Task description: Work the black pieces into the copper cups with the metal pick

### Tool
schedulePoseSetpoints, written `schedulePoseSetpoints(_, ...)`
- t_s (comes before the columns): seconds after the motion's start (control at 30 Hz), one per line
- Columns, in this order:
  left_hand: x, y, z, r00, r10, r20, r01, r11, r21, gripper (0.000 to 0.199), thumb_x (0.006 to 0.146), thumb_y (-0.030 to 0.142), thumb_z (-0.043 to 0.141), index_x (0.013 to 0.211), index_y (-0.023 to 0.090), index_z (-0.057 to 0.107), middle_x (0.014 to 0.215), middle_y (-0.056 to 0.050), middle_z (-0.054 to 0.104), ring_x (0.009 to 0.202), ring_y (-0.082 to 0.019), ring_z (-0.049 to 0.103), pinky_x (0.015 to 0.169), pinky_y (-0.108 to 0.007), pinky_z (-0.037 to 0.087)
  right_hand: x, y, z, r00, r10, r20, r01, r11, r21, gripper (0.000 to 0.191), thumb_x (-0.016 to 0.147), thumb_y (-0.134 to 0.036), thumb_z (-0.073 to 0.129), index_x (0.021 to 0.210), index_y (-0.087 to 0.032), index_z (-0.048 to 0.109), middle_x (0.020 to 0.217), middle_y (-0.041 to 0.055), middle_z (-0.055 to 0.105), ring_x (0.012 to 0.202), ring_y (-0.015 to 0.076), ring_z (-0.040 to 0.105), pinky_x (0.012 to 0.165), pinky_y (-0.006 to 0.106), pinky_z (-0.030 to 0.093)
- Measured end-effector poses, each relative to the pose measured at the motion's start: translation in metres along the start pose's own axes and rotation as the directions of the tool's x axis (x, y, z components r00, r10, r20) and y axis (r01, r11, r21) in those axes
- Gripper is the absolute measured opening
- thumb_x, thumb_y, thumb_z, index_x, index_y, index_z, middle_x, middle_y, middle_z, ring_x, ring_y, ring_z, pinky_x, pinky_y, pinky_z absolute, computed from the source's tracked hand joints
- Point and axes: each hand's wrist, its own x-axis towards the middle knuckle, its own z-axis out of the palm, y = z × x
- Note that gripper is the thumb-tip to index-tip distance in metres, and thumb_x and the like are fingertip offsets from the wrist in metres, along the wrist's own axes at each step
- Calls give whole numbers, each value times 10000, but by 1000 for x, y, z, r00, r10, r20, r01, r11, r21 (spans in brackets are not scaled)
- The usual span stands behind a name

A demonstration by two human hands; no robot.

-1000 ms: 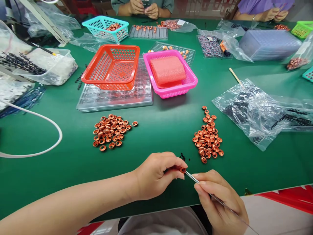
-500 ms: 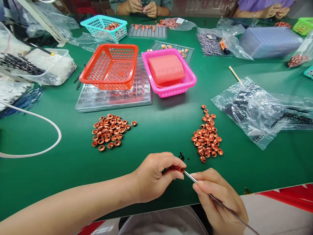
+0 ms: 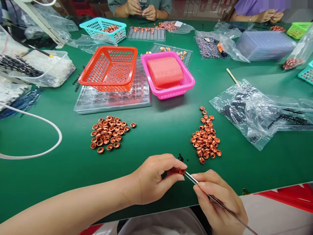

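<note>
Between the thumb and fingers of my left hand [image 3: 156, 178] is a small copper-coloured cap [image 3: 181, 171], partly hidden by the fingertips. My right hand [image 3: 217, 199] grips a pair of slim metal tweezers [image 3: 192, 178], whose tips reach the cap's opening. Just beyond my left fingertips lie several tiny black parts [image 3: 181, 158] on the green table. One pile of copper-coloured caps [image 3: 107, 133] sits to the left, and another pile of caps [image 3: 205, 138] lies to the right, beyond my right hand.
An orange basket [image 3: 107, 81] stands on clear plastic trays [image 3: 112, 104], beside a pink basket [image 3: 168, 93] holding pink foam [image 3: 165, 70]. Clear bags of black parts [image 3: 244, 114] lie at right. A white cable [image 3: 51, 122] loops at left. Two people's hands [image 3: 149, 12] work across the table [image 3: 168, 124].
The cap is tilted slightly differently in my left fingers, and the tweezer tips stay close to it. The whole view has shifted a little; both hands keep their holds.
</note>
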Motion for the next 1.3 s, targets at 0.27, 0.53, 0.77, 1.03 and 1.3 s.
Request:
schedulePoseSetpoints(0.27,0,-1,-2,996,-90,11,91,991,-103,148,910,134,671,1051,136,713,831,-38,724,710,-115,647,701,-198,522,0,-6,4,991,63,-116,-62,998,16,282,824,32,646,994,-192,672,998,57,763,830,175,737,720,325,603)
schedulePoseSetpoints(0.53,3,2,-4,966,-246,76,256,943,-213,167,900,169,655,1042,139,737,848,-41,729,721,-118,638,700,-213,519,-2,-6,3,987,118,-112,-115,993,39,307,826,47,635,1005,-200,664,1003,56,764,852,171,730,718,316,608)
schedulePoseSetpoints(0.77,5,1,-6,889,-411,202,458,814,-357,214,861,223,657,1044,151,743,839,-37,691,731,-133,617,685,-235,541,-5,0,2,986,82,-148,-71,994,79,344,809,70,634,1042,-181,666,1007,73,769,873,198,732,717,350,584)
schedulePoseSetpoints(1.03,5,3,-6,865,-442,237,501,775,-384,228,857,221,652,1052,128,728,830,-41,683,713,-131,604,653,-230,524,-5,0,3,983,90,-161,-73,992,107,326,800,77,637,1021,-160,671,1000,73,762,885,206,739,716,341,580)
schedulePoseSetpoints(1.3,5,1,-5,895,-394,210,444,834,-328,242,874,229,631,1066,121,732,851,-54,679,729,-141,612,683,-248,533,-1,-3,4,983,98,-155,-87,993,75,308,815,43,637,1012,-192,672,957,63,768,848,198,739,707,342,586)
